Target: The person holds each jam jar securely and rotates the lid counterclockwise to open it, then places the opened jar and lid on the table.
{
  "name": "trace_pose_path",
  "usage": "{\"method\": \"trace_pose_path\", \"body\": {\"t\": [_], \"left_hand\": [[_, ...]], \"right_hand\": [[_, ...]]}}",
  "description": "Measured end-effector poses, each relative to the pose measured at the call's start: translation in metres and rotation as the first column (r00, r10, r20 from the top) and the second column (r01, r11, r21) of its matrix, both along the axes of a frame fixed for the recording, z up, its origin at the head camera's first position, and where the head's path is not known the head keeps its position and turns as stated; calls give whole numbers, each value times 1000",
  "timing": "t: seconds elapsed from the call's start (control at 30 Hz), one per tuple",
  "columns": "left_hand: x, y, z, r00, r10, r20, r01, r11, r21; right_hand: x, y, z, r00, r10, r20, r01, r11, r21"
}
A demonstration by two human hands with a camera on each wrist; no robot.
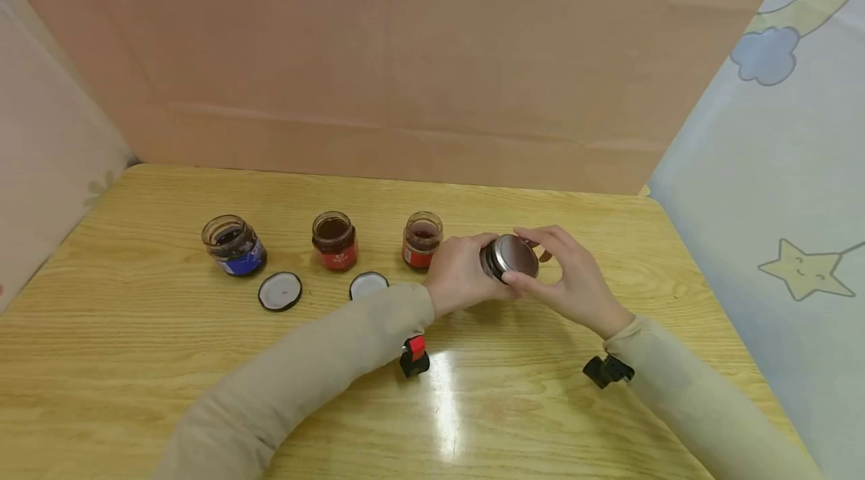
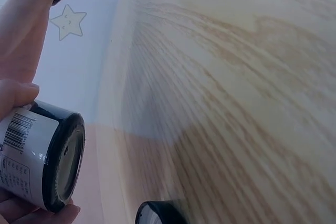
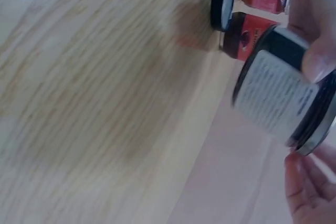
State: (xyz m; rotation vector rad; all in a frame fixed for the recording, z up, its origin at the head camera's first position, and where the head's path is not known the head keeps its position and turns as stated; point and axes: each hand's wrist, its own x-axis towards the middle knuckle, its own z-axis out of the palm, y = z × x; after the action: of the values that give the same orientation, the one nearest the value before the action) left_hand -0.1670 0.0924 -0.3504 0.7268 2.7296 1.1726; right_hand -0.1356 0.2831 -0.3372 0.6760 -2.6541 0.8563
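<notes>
A dark jar [image 3: 273,93] with a white printed label is held off the table, tilted to the right. My left hand [image 1: 461,273] grips its body, fingers curled round the glass. On the jar's mouth sits a shiny metal lid [image 1: 519,256], and my right hand [image 1: 573,281] pinches the lid's rim between thumb and fingers. A barcode and the jar's round base [image 2: 71,163] show in the left wrist view. Just left of my left hand stands an open jar [image 1: 422,241] with a red label.
Farther left are another open red-labelled jar [image 1: 334,241] and an open blue-labelled jar [image 1: 234,246]. Two lids lie inside up before them, one whole lid [image 1: 280,291] and one lid [image 1: 369,284] partly behind my left sleeve. A pink backdrop [image 1: 405,74] rises behind the table.
</notes>
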Motion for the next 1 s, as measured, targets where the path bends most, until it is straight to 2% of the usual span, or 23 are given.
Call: {"method": "trace_pose_path", "body": {"t": [0.2, 0.33, 0.47, 1.0], "left_hand": [[4, 2, 5, 1000, 8, -7, -8, 1000, -25], [6, 3, 5, 1000, 23, -7, -23, 999, -30], [7, 4, 5, 999, 48, -13, -48, 998, -51], [7, 8, 6, 997, 74, -38, -78, 993, -94]], "right_hand": [[0, -5, 9, 995, -85, 55, 85, 996, 3], [3, -10, 14, 974, -179, 135, 178, 984, 23], [5, -15, 18, 956, -235, 176, 233, 972, 37], [1, -23, 18, 951, -268, 153, 257, 962, 87]]}}
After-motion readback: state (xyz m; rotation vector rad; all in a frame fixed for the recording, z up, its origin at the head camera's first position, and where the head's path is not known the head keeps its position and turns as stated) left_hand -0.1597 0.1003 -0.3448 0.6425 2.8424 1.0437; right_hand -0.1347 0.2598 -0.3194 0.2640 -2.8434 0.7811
